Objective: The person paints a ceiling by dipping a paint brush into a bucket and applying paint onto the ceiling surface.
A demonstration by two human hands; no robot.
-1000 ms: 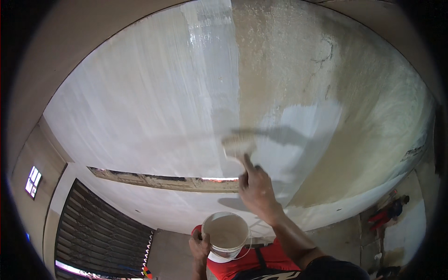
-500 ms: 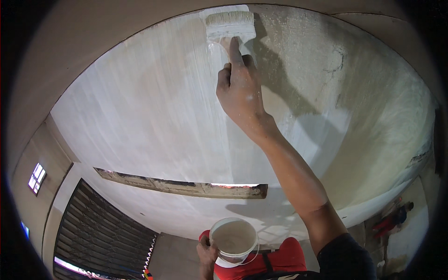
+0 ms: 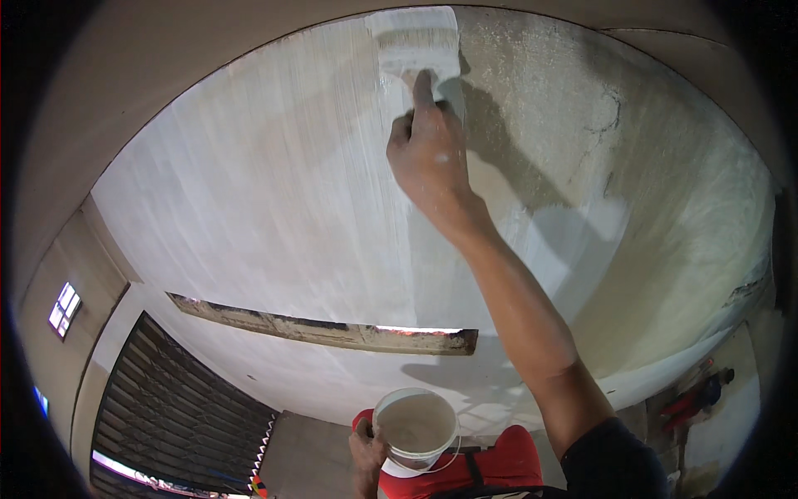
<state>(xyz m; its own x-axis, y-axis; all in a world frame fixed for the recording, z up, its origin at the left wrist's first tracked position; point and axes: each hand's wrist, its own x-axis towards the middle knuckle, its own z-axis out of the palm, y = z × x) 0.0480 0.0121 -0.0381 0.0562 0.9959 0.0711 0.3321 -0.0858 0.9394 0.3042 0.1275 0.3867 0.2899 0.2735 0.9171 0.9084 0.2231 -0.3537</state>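
Note:
My right hand point(image 3: 432, 150) reaches high up the wall, fingers closed round the handle of a wide paintbrush point(image 3: 418, 65). The brush's bristles press on the wall point(image 3: 274, 183) close beneath its top edge, with wet white paint around them. Left of the brush the wall is streaked white; to its right a strip is bare grey-beige with cracks. Low down, my left hand point(image 3: 367, 445) grips the rim of a white bucket point(image 3: 416, 456). Inside the bucket is pale, whitish liquid, and its wire handle hangs down at the side.
A long narrow slot point(image 3: 332, 331) cuts through the wall above the bucket. At lower left stands a dark folding metal gate point(image 3: 174, 407), with a small window point(image 3: 64, 310) beyond it. Another person point(image 3: 702, 399) in dark and red clothing is at far right.
The brush has shifted slightly right and down, and its bristles now lie flatter on the wall. White paint shows around its top. My left hand and the bucket stay in place.

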